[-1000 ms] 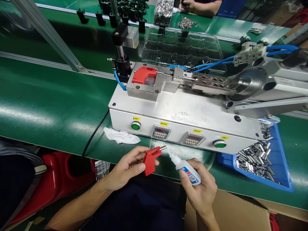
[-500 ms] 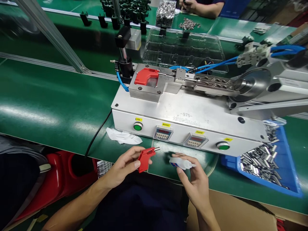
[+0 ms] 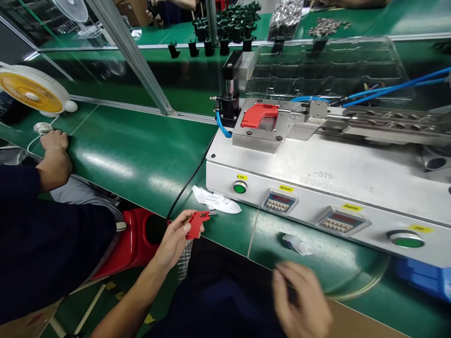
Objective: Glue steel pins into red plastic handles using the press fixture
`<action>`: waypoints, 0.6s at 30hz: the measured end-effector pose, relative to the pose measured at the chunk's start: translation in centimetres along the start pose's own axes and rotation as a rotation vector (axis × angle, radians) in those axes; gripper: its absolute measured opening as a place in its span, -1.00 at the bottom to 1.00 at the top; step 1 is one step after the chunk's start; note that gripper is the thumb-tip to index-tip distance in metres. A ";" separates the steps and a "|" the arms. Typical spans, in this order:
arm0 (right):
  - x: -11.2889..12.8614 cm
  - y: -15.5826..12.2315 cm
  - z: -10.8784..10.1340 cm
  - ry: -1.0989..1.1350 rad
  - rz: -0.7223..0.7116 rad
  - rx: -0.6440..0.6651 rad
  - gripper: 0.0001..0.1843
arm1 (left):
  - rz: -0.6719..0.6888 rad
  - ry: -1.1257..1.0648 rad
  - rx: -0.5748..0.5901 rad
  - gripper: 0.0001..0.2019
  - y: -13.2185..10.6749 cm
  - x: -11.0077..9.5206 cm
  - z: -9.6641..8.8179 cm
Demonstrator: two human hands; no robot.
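Observation:
My left hand (image 3: 175, 238) pinches a small red plastic part (image 3: 196, 223) with a metal pin at its tip, held over the near edge of the green belt. My right hand (image 3: 301, 303) is blurred low in the view, fingers spread, holding nothing. The small glue bottle (image 3: 296, 244) lies on its side on the belt in front of the metal press fixture (image 3: 327, 178). A second red part (image 3: 259, 115) sits in the fixture's nest.
A co-worker's arm and fist (image 3: 52, 150) rest on the belt at the left, near a small fan (image 3: 28, 91). A white wipe (image 3: 214, 201) lies by the fixture. A clear tray (image 3: 327, 61), black parts (image 3: 225, 28) and a blue bin (image 3: 423, 277) are around.
My right hand set the glue bottle down on the belt and pulled back toward me. My view swung left, and my left hand carried the red part leftward.

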State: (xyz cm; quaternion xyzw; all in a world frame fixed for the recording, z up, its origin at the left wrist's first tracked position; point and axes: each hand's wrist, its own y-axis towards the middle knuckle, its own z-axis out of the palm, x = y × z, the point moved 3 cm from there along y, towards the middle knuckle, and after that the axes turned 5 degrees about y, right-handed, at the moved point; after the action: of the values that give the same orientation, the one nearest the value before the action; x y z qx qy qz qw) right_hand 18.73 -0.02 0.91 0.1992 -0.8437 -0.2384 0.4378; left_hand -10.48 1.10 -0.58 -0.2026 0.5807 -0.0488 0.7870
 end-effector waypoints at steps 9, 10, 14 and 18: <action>0.3 6.8 13.7 -0.100 0.095 0.485 -0.65 | 0.133 -0.021 -0.033 -0.58 -0.7 -1.7 0.3; 0.2 7.0 13.4 -0.041 0.134 0.475 -0.73 | 0.138 -0.016 -0.035 -0.58 -0.7 -1.8 0.3; 0.6 6.5 10.2 0.387 0.343 0.369 -0.77 | 0.139 -0.007 -0.042 -0.57 -0.8 -1.4 0.5; 1.6 6.3 8.6 0.622 0.431 0.303 -0.78 | 0.106 -0.007 0.004 -0.57 -0.6 -0.8 1.6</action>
State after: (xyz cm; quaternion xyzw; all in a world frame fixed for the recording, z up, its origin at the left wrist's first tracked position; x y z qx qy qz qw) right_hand 9.90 6.15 1.21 0.1428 -0.7190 0.0571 0.6778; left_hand -9.12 1.27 0.71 -0.1700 0.5879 -0.0077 0.7908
